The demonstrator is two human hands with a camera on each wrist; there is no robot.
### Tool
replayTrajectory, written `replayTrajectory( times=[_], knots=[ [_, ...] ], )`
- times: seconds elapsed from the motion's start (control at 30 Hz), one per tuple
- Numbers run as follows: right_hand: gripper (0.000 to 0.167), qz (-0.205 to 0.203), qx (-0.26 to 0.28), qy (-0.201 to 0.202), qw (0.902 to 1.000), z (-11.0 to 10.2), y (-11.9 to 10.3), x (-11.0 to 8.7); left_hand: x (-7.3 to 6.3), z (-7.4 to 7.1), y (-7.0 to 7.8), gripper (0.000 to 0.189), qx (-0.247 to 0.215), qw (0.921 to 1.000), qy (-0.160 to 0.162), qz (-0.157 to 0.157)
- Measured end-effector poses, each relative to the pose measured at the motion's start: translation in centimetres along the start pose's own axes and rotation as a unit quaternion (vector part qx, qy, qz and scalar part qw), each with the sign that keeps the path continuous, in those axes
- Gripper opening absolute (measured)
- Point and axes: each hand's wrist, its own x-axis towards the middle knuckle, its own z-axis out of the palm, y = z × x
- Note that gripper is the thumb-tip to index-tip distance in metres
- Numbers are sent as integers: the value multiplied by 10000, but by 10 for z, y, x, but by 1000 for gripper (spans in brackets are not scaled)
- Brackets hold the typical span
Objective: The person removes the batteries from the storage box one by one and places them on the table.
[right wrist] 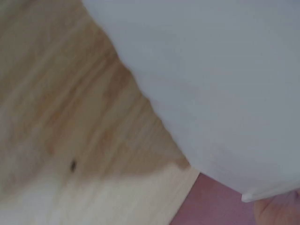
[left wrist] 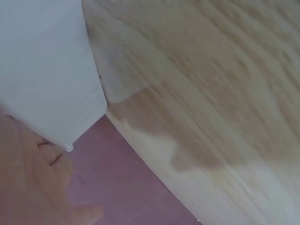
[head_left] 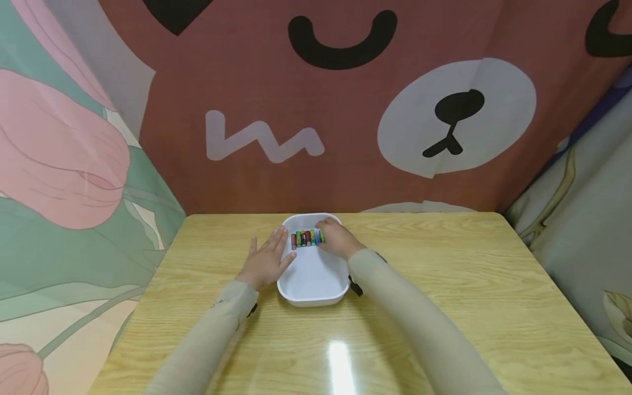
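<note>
Inside a white plastic tray (head_left: 313,282), a row of several small coloured batteries (head_left: 303,238) lies side by side towards the far end. My right hand (head_left: 338,238) reaches over the tray's right wall, its thumb and fingers at the two ends of the green battery (head_left: 322,236) at the right of the row, pinching it. My left hand (head_left: 266,260) lies along the left rim with its fingers spread and straight. In the left wrist view, part of the left hand (left wrist: 33,178) shows beside the tray's outer wall (left wrist: 51,70). Only a bit of the right hand (right wrist: 276,211) shows in the right wrist view.
The tray stands near the far edge of a light wood table (head_left: 474,296). Behind the table hangs a reddish-brown cloth (head_left: 345,175) with a cartoon bear face. A flower-print curtain (head_left: 59,164) hangs on the left, and another patterned curtain (head_left: 582,192) on the right.
</note>
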Motion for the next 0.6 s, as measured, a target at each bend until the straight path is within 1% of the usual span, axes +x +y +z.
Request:
replayTrajectory(
  times=[0.13, 0.23, 0.43, 0.6],
  knots=[
    [54, 149, -374, -251, 9989, 1, -2, 5, -1, 0, 0, 74, -48, 10000, 39, 19],
    [53, 190, -626, -325, 9973, 1, -3, 7, -2, 0, 1, 74, -59, 10000, 29, -1],
    [50, 169, -932, -223, 9953, 3, -3, 7, -4, -4, 4, 75, -116, 9999, 23, -24],
    [51, 207, -1076, -209, 9938, 5, -3, 7, -4, -3, 4, 75, -96, 10000, 12, -20]
  ],
)
